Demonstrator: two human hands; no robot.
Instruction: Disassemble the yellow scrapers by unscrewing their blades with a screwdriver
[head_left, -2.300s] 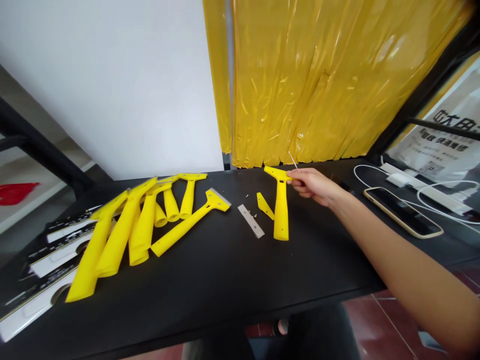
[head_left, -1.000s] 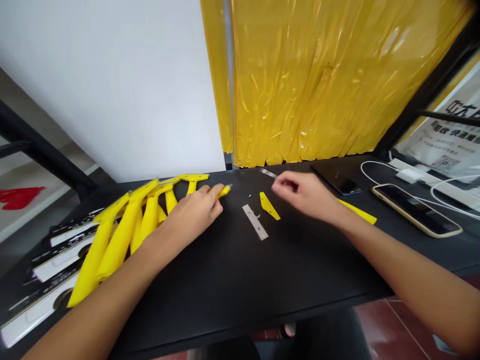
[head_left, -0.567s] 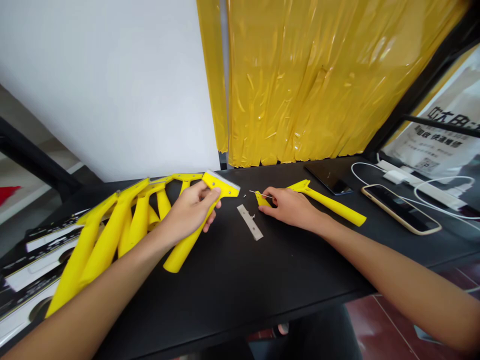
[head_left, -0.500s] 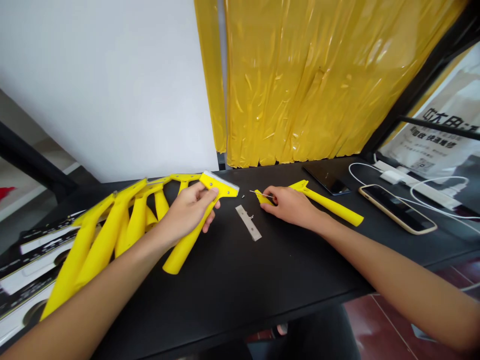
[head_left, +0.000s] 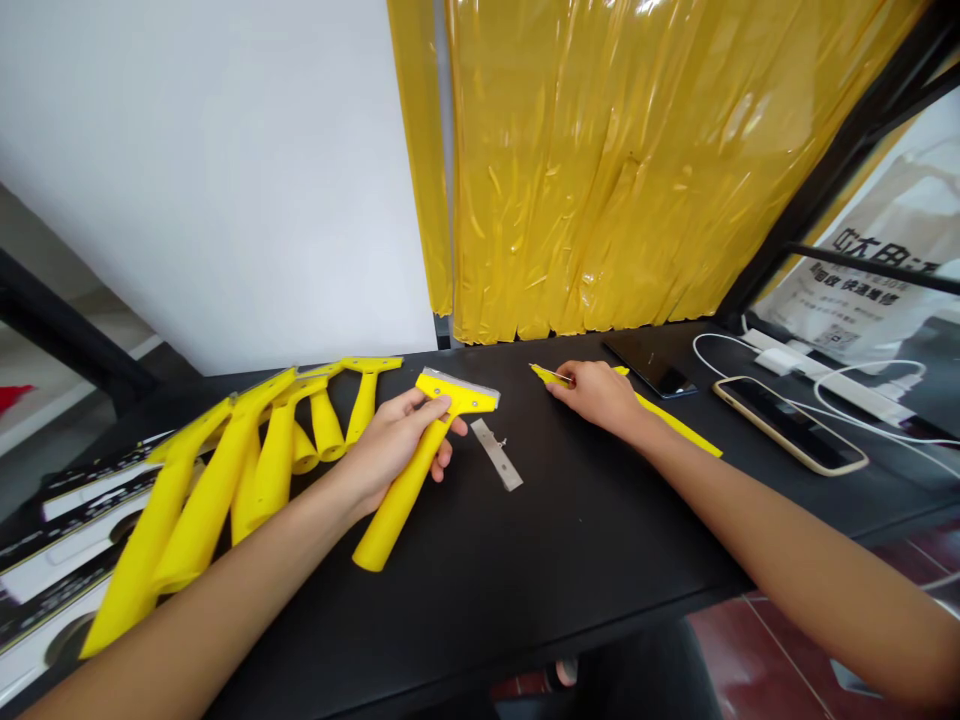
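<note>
left hand point(head_left: 397, 430): is gripping yellow scraper point(head_left: 397, 510) near its head | right hand point(head_left: 602, 393): is pinching yellow plate point(head_left: 541, 373) and thin rod point(head_left: 556, 375) (tip unclear) | metal strip point(head_left: 495, 454): is lying between hands on black table point(head_left: 570, 570) | risk: a passing hand brushing it, scattering tiny parts point(head_left: 503, 441) alongside

The left hand point(head_left: 409, 440) is just to the left of the metal strip point(head_left: 496, 457). Its fingers curl round and its thumb lies on top. The right hand point(head_left: 600, 396) is to the right of the strip, fingers and thumb pinched. Both bare arms point(head_left: 765, 525) reach forward, slanting in.
</note>
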